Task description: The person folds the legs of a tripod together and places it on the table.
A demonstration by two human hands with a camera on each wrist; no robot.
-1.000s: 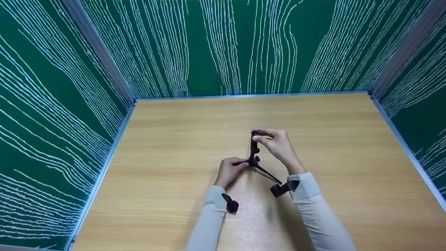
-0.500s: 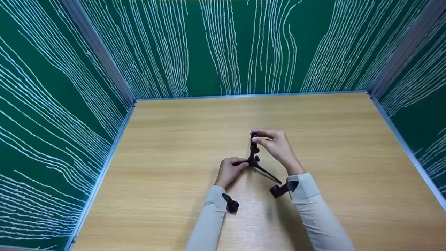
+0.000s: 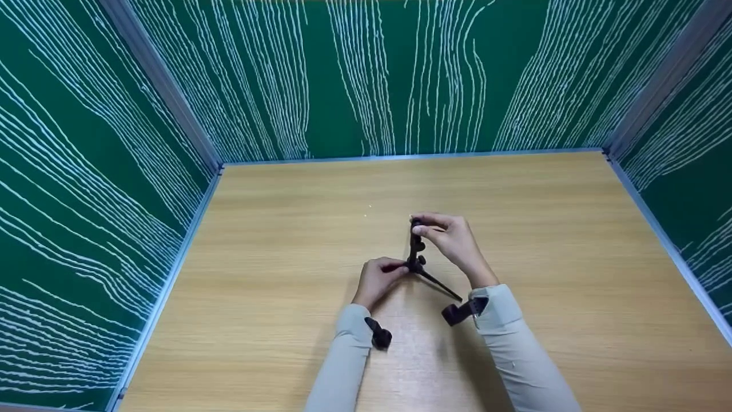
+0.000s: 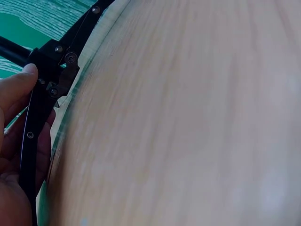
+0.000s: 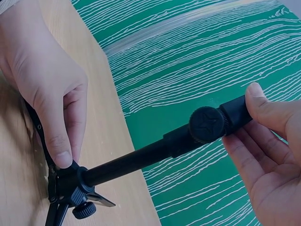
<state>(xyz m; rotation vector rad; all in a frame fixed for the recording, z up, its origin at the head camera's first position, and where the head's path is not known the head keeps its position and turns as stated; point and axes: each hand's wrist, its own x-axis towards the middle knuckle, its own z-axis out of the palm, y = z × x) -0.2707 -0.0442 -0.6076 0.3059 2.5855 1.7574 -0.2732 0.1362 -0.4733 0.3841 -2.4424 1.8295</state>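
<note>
A small black tripod [image 3: 415, 252] stands upright near the middle of the table, one thin leg reaching toward the right sleeve. My left hand [image 3: 378, 281] pinches it low down, by the hub and a leg; the left wrist view shows my thumb on the riveted hub [image 4: 49, 70] and fingers behind the leg. My right hand [image 3: 456, 240] pinches the top of its column between thumb and fingers. In the right wrist view, a large round knob [image 5: 206, 125] sits just below that grip, and a smaller knob [image 5: 84, 210] is at the hub.
The wooden table [image 3: 274, 229] is enclosed by green panels [image 3: 320, 86] with wavy white lines at the back and both sides. Tiny white specks lie on the wood beyond the tripod. Dark camera mounts [image 3: 457, 313] jut from both wrists.
My right hand and the top of the tripod have come down very slightly. My left hand keeps its place and hold on the hub.
</note>
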